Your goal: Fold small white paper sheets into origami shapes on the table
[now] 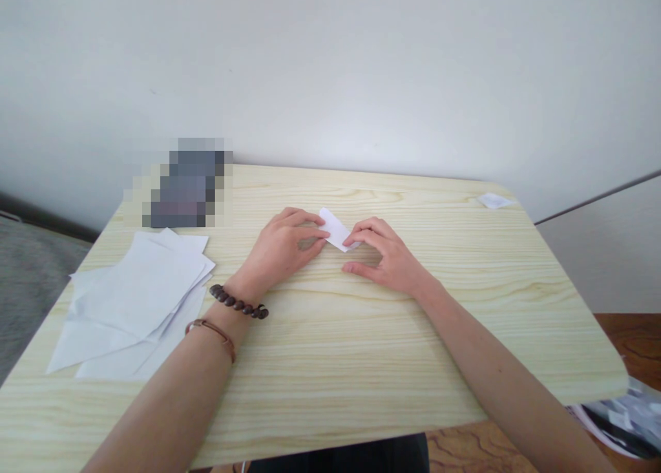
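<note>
A small folded piece of white paper (334, 230) lies on the table between my two hands. My left hand (283, 244) has its thumb and fingertips on the paper's left end, holding it. On the opposite end, the curled fingertips of my right hand (385, 254) press the paper down, while the thumb stays apart on the near side. The lower right tip of the paper is partly covered by those fingers. A dark bead bracelet (239, 303) and a thin brown bangle (211, 330) circle my left wrist.
Loose white sheets (139, 287) overlap at the table's left side. Behind them is a dark pixelated object (183, 191). A small folded white paper piece (494, 200) sits at the far right corner of the wooden table (330, 363). A white wall (361, 74) runs along the back.
</note>
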{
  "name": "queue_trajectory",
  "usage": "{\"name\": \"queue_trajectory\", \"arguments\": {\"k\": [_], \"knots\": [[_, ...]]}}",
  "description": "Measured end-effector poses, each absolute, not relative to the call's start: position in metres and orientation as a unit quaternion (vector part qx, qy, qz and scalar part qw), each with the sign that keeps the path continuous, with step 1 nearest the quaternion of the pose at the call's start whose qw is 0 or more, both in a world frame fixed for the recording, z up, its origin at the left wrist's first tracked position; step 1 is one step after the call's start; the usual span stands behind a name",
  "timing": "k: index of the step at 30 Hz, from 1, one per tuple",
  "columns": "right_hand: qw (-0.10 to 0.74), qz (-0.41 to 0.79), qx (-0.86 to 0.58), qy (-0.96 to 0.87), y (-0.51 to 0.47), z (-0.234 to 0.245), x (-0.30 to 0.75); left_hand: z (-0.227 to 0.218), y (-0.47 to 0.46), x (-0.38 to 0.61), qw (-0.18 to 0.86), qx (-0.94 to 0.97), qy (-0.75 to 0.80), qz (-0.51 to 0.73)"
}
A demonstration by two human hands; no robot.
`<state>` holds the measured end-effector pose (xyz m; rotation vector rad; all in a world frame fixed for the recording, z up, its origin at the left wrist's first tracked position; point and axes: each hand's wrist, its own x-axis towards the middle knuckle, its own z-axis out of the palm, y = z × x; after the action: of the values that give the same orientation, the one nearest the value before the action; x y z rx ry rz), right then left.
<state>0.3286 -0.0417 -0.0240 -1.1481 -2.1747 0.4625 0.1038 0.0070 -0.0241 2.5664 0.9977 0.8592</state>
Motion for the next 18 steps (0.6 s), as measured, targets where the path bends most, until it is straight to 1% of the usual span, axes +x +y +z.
{"name": "queue_trajectory", "arguments": {"k": [4, 10, 18], "knots": [[0.34, 0.149, -0.454, -0.81, -0.0397, -0.0272, 0.3286, -0.0229, 0.0057, 0.1046, 0.13, 0.889, 0.338, 0.281], [0.333, 0.142, -0.469, -0.805, -0.0393, -0.0288, 0.3279, -0.0222, 0.0028, 0.1058, 0.123, 0.904, 0.328, 0.245], [0.365, 0.128, -0.534, -0.752, -0.0356, -0.0331, 0.3277, -0.018, -0.0012, 0.107, 0.131, 0.919, 0.299, 0.222]]}}
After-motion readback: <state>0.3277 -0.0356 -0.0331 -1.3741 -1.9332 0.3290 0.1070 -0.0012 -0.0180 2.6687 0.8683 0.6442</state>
